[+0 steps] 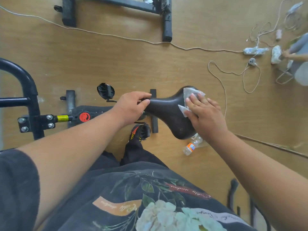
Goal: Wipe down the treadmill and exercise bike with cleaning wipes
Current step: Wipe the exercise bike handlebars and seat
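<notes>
While the floor [116, 60] around the bike is strewn with odds and ends, the saddle [168, 112] itself sits in the middle of the view, above the bike's frame [86, 114]. A thin cord [116, 36] runs across the boards to a power strip [255, 50] at the right, amid a tangle of other wires. A plastic bottle [191, 146] lies on the floor just beside the saddle's wide end, partly under the right wrist. A black pedal [105, 91] shows beyond the left hand, and a shoe [138, 132] stands near the other pedal below. Black handlebar tubing [26, 85] curves in at the left; another black frame [116, 4] lies at the top.

The saddle is dark brown, smooth and slightly glossy, narrow nose to the left. The left hand [133, 105] grips that nose, fingers and thumb curled round it. The right hand [203, 114] lies flat, fingers straight, pressing a crumpled white wipe [191, 94] onto the wide rear.
</notes>
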